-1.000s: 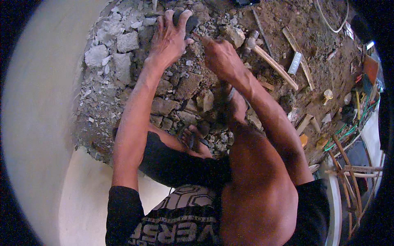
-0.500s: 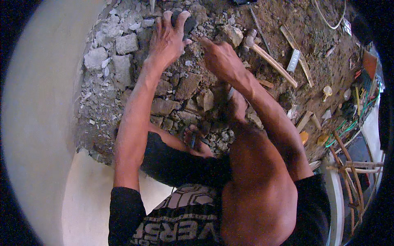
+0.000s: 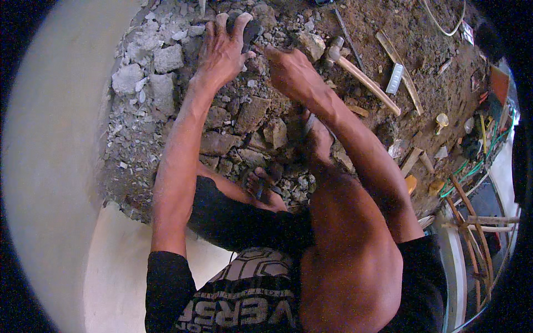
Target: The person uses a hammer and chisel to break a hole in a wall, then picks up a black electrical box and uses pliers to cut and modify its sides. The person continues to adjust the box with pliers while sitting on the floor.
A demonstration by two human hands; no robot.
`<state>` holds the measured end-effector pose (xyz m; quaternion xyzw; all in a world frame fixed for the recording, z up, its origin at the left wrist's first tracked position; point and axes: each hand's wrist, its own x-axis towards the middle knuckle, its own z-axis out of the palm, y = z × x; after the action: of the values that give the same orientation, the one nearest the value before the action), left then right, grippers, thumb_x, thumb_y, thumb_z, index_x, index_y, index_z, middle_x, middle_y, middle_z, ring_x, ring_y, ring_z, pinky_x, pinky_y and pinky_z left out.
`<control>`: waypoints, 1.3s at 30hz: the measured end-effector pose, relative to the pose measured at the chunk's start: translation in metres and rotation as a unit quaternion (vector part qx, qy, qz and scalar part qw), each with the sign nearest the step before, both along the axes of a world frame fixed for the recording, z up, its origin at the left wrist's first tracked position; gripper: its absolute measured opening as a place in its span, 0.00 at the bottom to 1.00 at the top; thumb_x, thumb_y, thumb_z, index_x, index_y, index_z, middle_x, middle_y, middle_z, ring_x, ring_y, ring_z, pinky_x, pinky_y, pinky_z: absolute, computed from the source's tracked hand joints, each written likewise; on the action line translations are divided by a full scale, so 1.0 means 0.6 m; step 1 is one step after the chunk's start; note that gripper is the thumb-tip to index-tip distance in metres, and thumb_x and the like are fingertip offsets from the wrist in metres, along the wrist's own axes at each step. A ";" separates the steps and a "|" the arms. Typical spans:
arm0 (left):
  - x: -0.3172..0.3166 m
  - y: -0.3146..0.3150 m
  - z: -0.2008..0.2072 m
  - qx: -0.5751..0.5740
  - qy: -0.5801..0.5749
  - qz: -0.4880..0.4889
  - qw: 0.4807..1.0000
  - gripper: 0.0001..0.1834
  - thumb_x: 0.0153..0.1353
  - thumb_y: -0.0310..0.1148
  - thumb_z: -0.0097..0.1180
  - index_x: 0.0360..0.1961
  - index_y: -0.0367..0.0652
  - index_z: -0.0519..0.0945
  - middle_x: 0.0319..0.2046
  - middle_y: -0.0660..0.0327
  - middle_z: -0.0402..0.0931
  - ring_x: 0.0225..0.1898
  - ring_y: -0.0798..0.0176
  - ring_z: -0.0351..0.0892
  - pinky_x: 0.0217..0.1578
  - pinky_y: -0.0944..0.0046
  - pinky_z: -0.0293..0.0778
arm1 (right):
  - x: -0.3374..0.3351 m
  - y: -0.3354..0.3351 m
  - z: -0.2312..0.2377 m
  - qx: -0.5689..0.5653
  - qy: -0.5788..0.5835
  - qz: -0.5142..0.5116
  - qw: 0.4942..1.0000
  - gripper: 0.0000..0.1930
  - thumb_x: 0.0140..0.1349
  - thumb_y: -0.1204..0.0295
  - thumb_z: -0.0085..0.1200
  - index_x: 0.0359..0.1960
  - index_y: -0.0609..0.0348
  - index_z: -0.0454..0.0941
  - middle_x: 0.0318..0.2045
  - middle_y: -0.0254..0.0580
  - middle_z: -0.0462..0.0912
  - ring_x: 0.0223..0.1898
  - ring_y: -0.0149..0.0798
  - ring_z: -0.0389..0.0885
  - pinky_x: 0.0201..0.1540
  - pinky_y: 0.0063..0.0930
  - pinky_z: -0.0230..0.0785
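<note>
My left hand (image 3: 221, 54) grips a dark stone (image 3: 252, 30) at the top of the rubble, its fingers spread across it and the thumb at its near side. Close by on the right, my right hand (image 3: 290, 71) is held low over the soil, fingers curled in and the index finger reaching toward the left thumb. What it pinches, if anything, is hidden. Below the hands lie rough brown stones (image 3: 254, 115) set among gravel. A claw-less hammer (image 3: 363, 80) with a wooden handle rests on the dirt right of my right hand.
Pale concrete chunks (image 3: 127, 79) line the smooth wall (image 3: 55, 139) on the left. To the right lie a wooden strip (image 3: 401, 71), a pale rectangular piece (image 3: 395, 79), a thin dark bar (image 3: 348, 39) and green cord (image 3: 469, 171). My sandalled feet (image 3: 264, 186) stand among the stones.
The whole view has shifted slightly. My right hand has moved a little to the left and its fingers have turned slightly; my left hand stays on the dark stone.
</note>
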<state>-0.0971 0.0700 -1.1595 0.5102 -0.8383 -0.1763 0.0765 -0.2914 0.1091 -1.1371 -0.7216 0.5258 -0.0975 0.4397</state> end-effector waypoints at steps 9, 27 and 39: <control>-0.002 -0.002 0.014 0.056 0.013 0.005 0.998 0.43 0.53 0.32 0.69 0.67 0.55 0.57 0.61 0.37 0.56 0.58 0.27 0.61 0.59 0.36 0.64 | 0.001 0.002 0.005 0.030 -0.013 -0.011 0.999 0.11 0.58 0.72 0.54 0.40 0.65 0.76 0.28 0.64 0.81 0.34 0.68 0.81 0.38 0.57 0.75; -0.009 -0.003 0.023 0.040 0.016 0.014 0.999 0.44 0.49 0.28 0.70 0.65 0.53 0.58 0.56 0.41 0.58 0.56 0.30 0.63 0.56 0.37 0.65 | -0.007 0.017 0.014 0.071 0.018 -0.029 0.997 0.16 0.56 0.75 0.55 0.48 0.60 0.75 0.27 0.62 0.82 0.32 0.66 0.82 0.37 0.57 0.75; -0.006 -0.008 0.026 0.059 0.013 0.007 0.998 0.42 0.53 0.36 0.69 0.65 0.53 0.58 0.56 0.41 0.59 0.55 0.32 0.62 0.57 0.38 0.62 | -0.055 0.029 0.091 0.053 0.092 -0.010 0.994 0.17 0.62 0.74 0.49 0.52 0.67 0.69 0.36 0.64 0.80 0.36 0.62 0.83 0.36 0.52 0.78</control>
<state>-0.1010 0.0652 -1.1437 0.5177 -0.8217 -0.2311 0.0589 -0.3246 0.1264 -1.0826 -0.6976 0.5760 -0.0070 0.4260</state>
